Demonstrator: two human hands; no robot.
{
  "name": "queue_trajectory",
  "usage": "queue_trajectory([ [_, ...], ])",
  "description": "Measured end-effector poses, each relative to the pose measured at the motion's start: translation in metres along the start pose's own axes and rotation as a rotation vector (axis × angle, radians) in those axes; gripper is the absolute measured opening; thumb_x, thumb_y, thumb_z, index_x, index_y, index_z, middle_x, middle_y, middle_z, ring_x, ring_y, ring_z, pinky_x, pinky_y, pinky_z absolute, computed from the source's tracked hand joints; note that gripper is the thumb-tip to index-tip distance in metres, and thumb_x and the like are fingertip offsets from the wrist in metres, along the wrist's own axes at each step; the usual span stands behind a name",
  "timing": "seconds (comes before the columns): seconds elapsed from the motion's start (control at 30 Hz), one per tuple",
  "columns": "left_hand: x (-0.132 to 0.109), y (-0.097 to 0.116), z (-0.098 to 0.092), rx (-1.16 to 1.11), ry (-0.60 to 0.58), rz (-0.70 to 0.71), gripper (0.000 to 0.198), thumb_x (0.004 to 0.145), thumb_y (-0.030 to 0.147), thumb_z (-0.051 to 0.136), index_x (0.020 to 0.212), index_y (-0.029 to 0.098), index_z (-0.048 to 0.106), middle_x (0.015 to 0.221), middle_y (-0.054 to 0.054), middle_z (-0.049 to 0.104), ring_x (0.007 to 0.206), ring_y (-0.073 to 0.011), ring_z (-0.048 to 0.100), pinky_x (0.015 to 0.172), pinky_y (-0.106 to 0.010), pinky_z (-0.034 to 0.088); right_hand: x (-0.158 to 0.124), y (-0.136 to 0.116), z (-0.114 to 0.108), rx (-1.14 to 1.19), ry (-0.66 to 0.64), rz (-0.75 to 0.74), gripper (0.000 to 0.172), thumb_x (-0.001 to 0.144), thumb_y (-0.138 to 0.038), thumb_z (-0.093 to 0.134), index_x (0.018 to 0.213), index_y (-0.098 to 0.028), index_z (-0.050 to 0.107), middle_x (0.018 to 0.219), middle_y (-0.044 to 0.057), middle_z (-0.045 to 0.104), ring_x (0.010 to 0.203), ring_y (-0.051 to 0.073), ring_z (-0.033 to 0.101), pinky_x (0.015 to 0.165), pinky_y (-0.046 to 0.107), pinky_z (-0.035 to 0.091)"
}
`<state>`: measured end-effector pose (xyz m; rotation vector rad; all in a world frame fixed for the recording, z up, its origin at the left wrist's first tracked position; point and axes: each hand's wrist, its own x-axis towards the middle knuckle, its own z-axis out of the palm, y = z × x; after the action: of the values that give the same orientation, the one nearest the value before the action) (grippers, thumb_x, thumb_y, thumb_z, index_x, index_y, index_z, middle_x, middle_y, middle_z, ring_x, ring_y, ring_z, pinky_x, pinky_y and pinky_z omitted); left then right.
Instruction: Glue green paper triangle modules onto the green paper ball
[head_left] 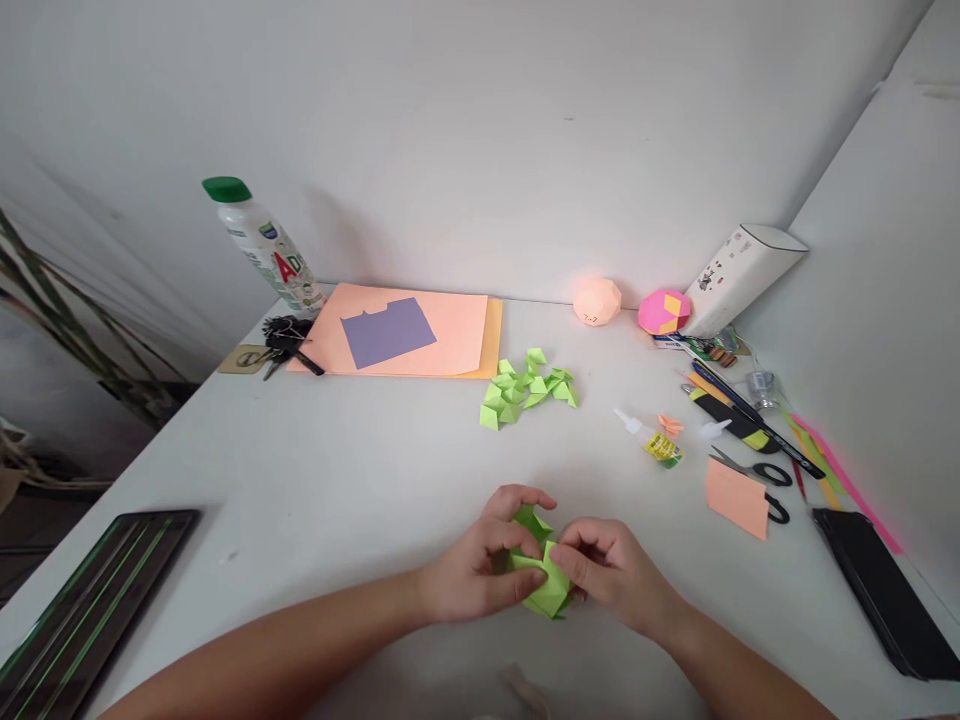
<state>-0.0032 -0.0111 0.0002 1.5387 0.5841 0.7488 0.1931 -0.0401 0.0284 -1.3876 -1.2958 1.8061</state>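
Observation:
A partly formed green paper model, folded from faceted pieces, is between my hands near the front of the table. My left hand curls around its left side, thumb across the front and fingers over the top. From the right, my right hand pinches the model's upper edge between thumb and fingers. Part of the model is hidden behind my fingers. Beyond it lies a loose cluster of small folded green paper pieces.
Right of the cluster lie a glue bottle, scissors, peach paper and pens. Two paper balls stand by the wall. Paper sheets, keys and a white bottle are back left. A dark tablet lies front left.

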Motion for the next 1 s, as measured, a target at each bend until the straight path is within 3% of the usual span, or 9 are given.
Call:
queue_trajectory([
  [0.1,0.0005,0.0006,-0.0001,0.019,0.004,0.013,0.015,0.078,0.031,0.065,0.073,0.016,0.065,0.125,-0.012,0.045,0.104,-0.024,0.051,0.085,-0.041,0.049,-0.0008,-0.001,0.0004,-0.007,0.009,-0.02,0.039,0.078,-0.05,0.062,0.063,-0.016,0.049,0.054,-0.006,0.039,0.049,0.008,0.035,0.046,0.022,0.028],
  [0.27,0.0001,0.0004,0.0013,-0.078,-0.001,-0.02,0.02,0.08,0.032,0.063,0.069,0.015,0.065,0.123,-0.011,0.044,0.086,-0.0172,0.057,0.077,-0.038,0.051,-0.002,-0.0022,0.002,-0.087,0.008,-0.02,0.039,0.079,-0.047,0.062,0.059,-0.017,0.048,0.053,-0.006,0.036,0.049,0.008,0.032,0.046,0.023,0.025],
  [0.43,-0.0004,0.001,0.0025,-0.118,-0.003,-0.047,0.024,0.08,0.033,0.064,0.064,0.015,0.064,0.122,-0.01,0.043,0.086,-0.0169,0.056,0.076,-0.036,0.051,-0.0009,-0.0021,0.0028,-0.161,0.017,-0.05,0.04,0.079,-0.046,0.061,0.057,-0.017,0.046,0.052,-0.006,0.034,0.049,0.007,0.028,0.046,0.023,0.022],
  [0.67,-0.0009,-0.0035,0.0012,-0.033,-0.009,0.031,0.017,0.081,0.029,0.062,0.071,0.016,0.059,0.121,-0.013,0.044,0.114,-0.0263,0.046,0.088,-0.041,0.046,0.0005,-0.0009,0.0,-0.089,-0.01,-0.022,0.037,0.079,-0.045,0.062,0.059,-0.016,0.049,0.053,-0.006,0.036,0.05,0.008,0.031,0.046,0.023,0.024],
  [0.87,0.0006,-0.0024,-0.0016,0.033,-0.022,0.058,0.023,0.086,0.035,0.055,0.073,0.016,0.058,0.121,-0.012,0.044,0.124,-0.0294,0.038,0.097,-0.045,0.041,0.001,0.0025,-0.0003,0.018,-0.098,0.051,0.036,0.077,-0.045,0.064,0.062,-0.016,0.048,0.054,-0.004,0.045,0.051,0.009,0.041,0.048,0.022,0.031],
  [0.93,-0.0008,-0.0011,-0.0025,0.082,-0.035,0.02,0.028,0.092,0.036,0.043,0.08,0.017,0.061,0.129,-0.012,0.039,0.13,-0.0289,0.031,0.103,-0.046,0.035,0.0007,0.0012,0.0006,0.051,-0.084,0.039,0.036,0.077,-0.044,0.065,0.061,-0.016,0.047,0.055,-0.003,0.046,0.052,0.01,0.043,0.049,0.023,0.033],
  [1.0,-0.0029,-0.0023,-0.003,0.122,0.036,-0.002,0.03,0.095,0.037,0.035,0.107,0.021,0.057,0.143,-0.011,0.025,0.136,-0.0285,0.02,0.108,-0.046,0.03,0.0004,-0.0015,0.0013,0.076,-0.027,-0.028,0.036,0.078,-0.042,0.064,0.06,-0.017,0.046,0.055,-0.004,0.045,0.052,0.01,0.042,0.05,0.023,0.034],
])
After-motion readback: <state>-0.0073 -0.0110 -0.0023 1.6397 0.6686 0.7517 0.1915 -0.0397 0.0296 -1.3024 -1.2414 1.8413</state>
